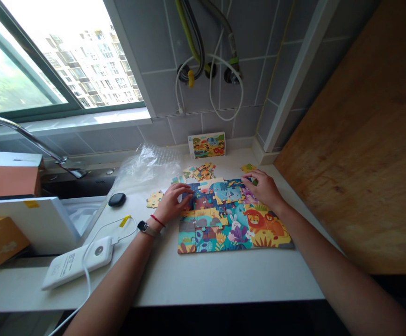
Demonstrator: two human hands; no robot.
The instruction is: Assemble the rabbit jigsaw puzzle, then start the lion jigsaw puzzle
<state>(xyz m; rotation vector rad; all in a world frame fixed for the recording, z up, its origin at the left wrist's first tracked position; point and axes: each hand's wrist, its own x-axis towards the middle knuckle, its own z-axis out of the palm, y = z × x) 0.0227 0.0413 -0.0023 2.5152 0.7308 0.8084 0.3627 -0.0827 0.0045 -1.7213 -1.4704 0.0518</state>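
A colourful animal jigsaw puzzle point(236, 228), largely joined, lies on the white counter. My left hand point(175, 201) rests at its upper left edge, fingers stretched out over dark blue pieces, thumb apart from them. At the upper right edge, my right hand point(266, 189) has its fingers spread and bent down beside purple pieces. Whether a piece is under those fingertips cannot be made out. Several loose puzzle pieces point(204, 171) are heaped behind the puzzle. A yellow piece point(154, 199) lies left of my left hand, and a green and yellow one point(248, 168) behind my right hand.
The small picture box point(207, 145) leans against the tiled wall. Crumpled clear plastic point(150, 163) lies at the back left. A black oval object point(117, 200) and a white power bank point(78, 263) with a cable lie left. A wooden panel point(346, 154) bounds the right.
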